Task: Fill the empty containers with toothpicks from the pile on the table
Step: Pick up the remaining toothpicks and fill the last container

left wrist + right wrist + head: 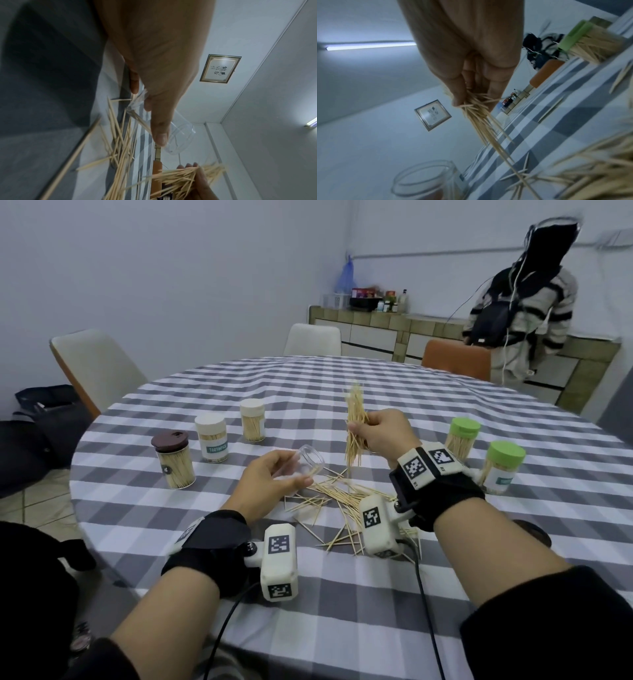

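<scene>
Your round table point(342, 378) carries a grey-and-white checked cloth; everything of the task sits on its near half.

A second person in a striped top point(524, 313) stands at the far right by the tiled counter point(394, 326). Three chairs ring the far edge of the table — a pale one at left point(99, 364), a pale one at centre point(313, 338), an orange one at right point(457, 359).

Your left hand point(274, 477) is raised above the cloth, thumb and fingers curled round a clear empty container point(306, 462), which is tilted with its open mouth toward your right hand. The left wrist view shows the thumb lying along its wall point(178, 135).

Your right hand point(383, 433) is just right of the container and a little higher. Its fingers are pressed together round a bundle of toothpicks point(356, 426) — roughly upright, ends splaying above and below the fist.

The loose pile of toothpicks point(342, 501) lies scattered on the cloth below and between your hands, partly hidden by the right wrist camera.

Filled, capped containers: at left a brown-lidded one point(174, 462), then two white-lidded point(212, 438) point(252, 421) in a row running away from you. At right, two green-lidded ones point(462, 438) point(501, 467), close together.
</scene>
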